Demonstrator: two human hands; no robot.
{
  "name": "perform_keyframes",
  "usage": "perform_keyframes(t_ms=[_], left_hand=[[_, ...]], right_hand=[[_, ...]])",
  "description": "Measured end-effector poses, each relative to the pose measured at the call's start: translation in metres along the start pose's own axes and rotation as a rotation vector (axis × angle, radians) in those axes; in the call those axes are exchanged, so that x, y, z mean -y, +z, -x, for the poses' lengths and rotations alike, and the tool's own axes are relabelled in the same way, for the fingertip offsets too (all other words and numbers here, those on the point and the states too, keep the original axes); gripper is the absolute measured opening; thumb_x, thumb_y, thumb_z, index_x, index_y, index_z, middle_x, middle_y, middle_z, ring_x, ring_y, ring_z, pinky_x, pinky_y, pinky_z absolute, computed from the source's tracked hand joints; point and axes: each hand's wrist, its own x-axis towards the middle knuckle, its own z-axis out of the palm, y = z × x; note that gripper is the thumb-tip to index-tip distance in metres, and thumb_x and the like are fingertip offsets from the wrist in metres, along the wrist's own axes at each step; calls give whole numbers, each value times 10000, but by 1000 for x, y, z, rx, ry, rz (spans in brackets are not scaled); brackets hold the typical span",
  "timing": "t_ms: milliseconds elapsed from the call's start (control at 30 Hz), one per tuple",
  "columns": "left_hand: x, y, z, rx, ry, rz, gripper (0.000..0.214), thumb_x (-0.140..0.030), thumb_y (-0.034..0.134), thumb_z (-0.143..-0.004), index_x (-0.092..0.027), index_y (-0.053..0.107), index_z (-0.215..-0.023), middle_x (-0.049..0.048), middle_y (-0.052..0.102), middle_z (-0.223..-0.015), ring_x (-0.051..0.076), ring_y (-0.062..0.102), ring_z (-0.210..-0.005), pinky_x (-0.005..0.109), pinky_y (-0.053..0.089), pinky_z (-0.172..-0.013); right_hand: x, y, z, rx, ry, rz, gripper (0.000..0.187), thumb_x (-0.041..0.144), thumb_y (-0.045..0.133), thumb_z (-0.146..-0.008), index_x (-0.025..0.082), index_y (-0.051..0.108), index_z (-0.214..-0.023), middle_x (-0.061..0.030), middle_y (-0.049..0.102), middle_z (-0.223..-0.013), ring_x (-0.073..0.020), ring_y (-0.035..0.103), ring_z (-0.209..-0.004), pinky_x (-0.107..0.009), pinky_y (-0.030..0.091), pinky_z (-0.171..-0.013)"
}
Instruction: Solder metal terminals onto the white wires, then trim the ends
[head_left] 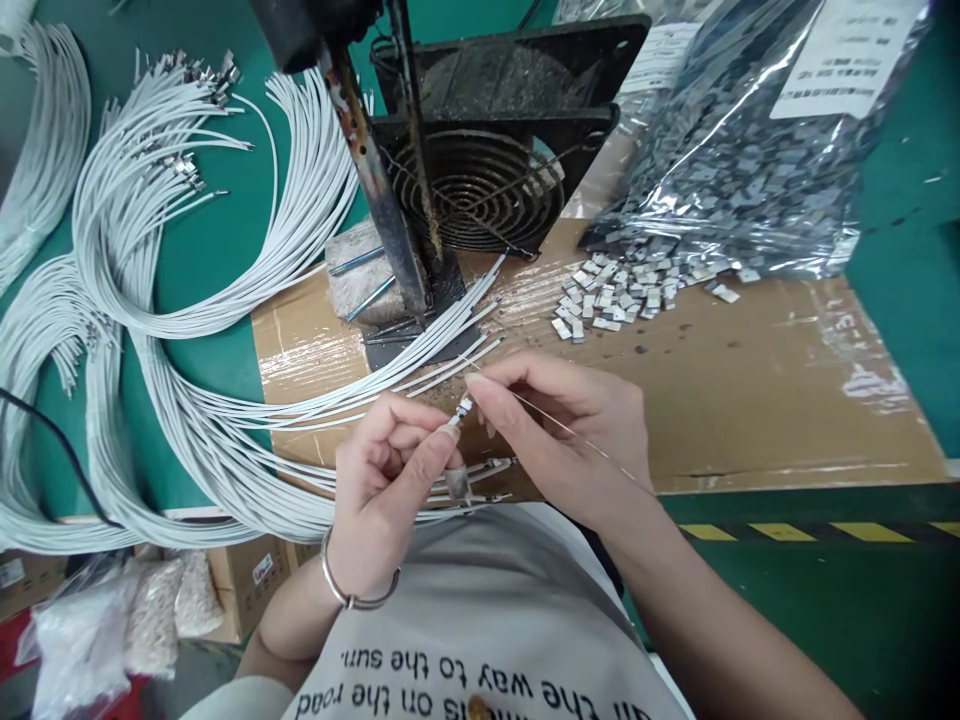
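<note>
My left hand (pixel 405 460) is closed, thumb and fingertips pinching the end of a white cable with a small metal connector (pixel 464 407) at its tip. A grey wrap covers one of its fingers. Close beside it on the right, my right hand (pixel 566 430) is closed on a thin strand of solder wire (pixel 592 447), which trails back over the wrist. Its thumb and fingertips nearly meet the connector; whether they also touch it I cannot tell. White cables (pixel 390 385) run behind and beneath my left hand, their tips lying near both hands.
A stained soldering iron (pixel 371 180) slants down in front of a black fan (pixel 480 185). Small metal pieces (pixel 615 295) lie heaped on the cardboard (pixel 765 390), beside a silvery bag (pixel 750 170) of more. Coiled cable bundles (pixel 112 270) cover the left side.
</note>
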Motion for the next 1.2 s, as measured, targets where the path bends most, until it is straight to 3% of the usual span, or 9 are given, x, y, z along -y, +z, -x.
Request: perform_keyframes(t_ms=[567, 700, 767, 833, 900, 967, 1000, 1100, 1200], left_hand=[[4, -1, 1, -16, -33, -54, 199, -380, 746, -972, -189, 699, -943, -5, 706, -699, 62, 453, -483, 196, 361, -459], [11, -2, -1, 6, -26, -118, 158, -339, 732, -977, -188, 714, -932, -7, 701, -682, 67, 434, -464, 211, 355, -458], [16, -5, -2, 90, 37, -242, 125, -297, 731, -968, -187, 752, -912, 15, 716, -677, 101, 511, -506, 239, 408, -497], [21, -11, -1, 225, 202, -394, 96, -252, 735, -947, -199, 801, -902, 67, 774, -774, 173, 650, -672, 316, 523, -648], [26, -20, 2, 352, 380, -478, 87, -221, 743, -916, -220, 831, -922, 103, 803, -927, 235, 703, -848, 408, 564, -809], [31, -28, 8, 396, 437, -471, 124, -191, 732, -913, -220, 826, -988, 109, 784, -992, 231, 708, -866, 397, 577, -799], [33, -31, 10, 355, 435, -466, 161, -182, 726, -920, -218, 812, -1051, 104, 766, -1012, 210, 706, -829, 366, 582, -757], [41, -36, 15, 7, 464, -669, 296, -139, 691, -946, -230, 748, -1222, 80, 696, -1051, 144, 625, -699, 299, 546, -651], [44, -37, 10, -253, 518, -990, 332, -144, 691, -944, -209, 713, -1269, 79, 625, -1044, 182, 607, -797, 330, 539, -716]], right_hand=[[3, -3, 3, 10, 24, 52, 264, 321, 683, -998, 236, 693, -748, 19, 649, -660, -127, 573, -591, -278, 450, -544], [-1, -12, 6, -56, 17, -62, 353, 411, 561, -1068, 248, 791, -855, -28, 745, -797, -160, 649, -695, -316, 508, -634], [-4, -20, 5, -143, 50, -153, 490, 519, 483, -1081, 230, 826, -883, -65, 771, -826, -186, 673, -712, -344, 525, -644], [-7, -30, 3, -257, 98, -199, 578, 609, 476, -1052, 208, 834, -840, -91, 764, -767, -205, 668, -661, -363, 521, -602], [-10, -39, 1, -356, 109, -209, 587, 632, 510, -1024, 196, 828, -793, -106, 746, -714, -212, 658, -616, -366, 510, -561], [-14, -46, 0, -406, 97, -207, 568, 612, 534, -1017, 189, 822, -772, -123, 740, -708, -218, 664, -612, -364, 500, -539], [-15, -49, 0, -422, 91, -203, 562, 603, 540, -1015, 185, 819, -762, -131, 739, -710, -220, 667, -613, -363, 495, -530], [-18, -52, 1, -451, 74, -201, 561, 595, 558, -1009, 179, 815, -733, -138, 738, -705, -219, 668, -603, -359, 490, -512], [-16, -50, 2, -442, 65, -211, 538, 572, 580, -1014, 182, 825, -737, -132, 748, -717, -209, 668, -608, -354, 501, -519]])
